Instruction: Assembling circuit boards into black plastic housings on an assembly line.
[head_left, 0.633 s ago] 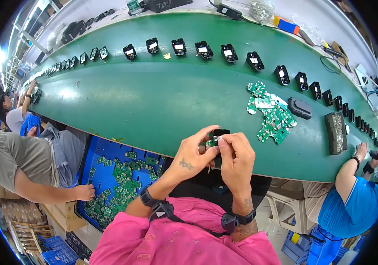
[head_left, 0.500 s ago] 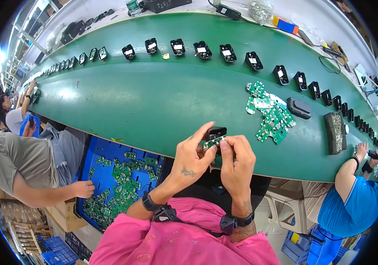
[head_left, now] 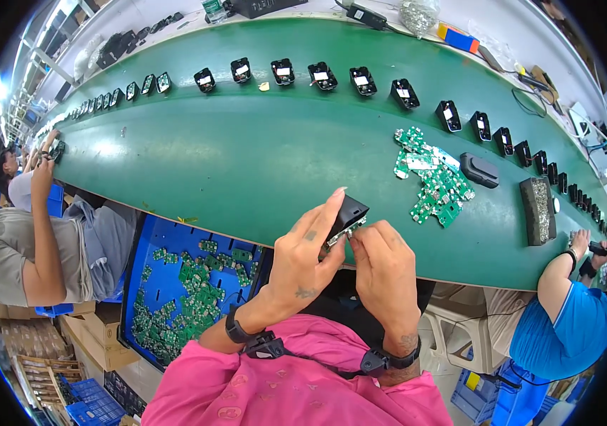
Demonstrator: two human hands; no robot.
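Observation:
Near the front edge of the green bench, my left hand (head_left: 305, 248) grips a black plastic housing (head_left: 350, 210), which is tilted with its closed side up. A small green circuit board (head_left: 346, 231) shows along its lower open side. My right hand (head_left: 387, 273) is closed, thumb and fingers pinched at the board's right end; the fingertips partly hide that spot. To the right of my hands lies a loose pile of green circuit boards (head_left: 442, 186), with a closed black case (head_left: 480, 170) beside it.
Black housings (head_left: 322, 76) stand in a long curved row across the bench (head_left: 246, 156). A dark speckled block (head_left: 537, 211) is at the right. A blue bin (head_left: 151, 248) of circuit boards stands below the edge at left. Co-workers sit on both sides, one in a blue shirt (head_left: 562, 330).
The housing has been tipped over in my left hand, its closed side now upward. My right hand has shifted slightly right and down. The left co-worker's arm has lifted from the bin.

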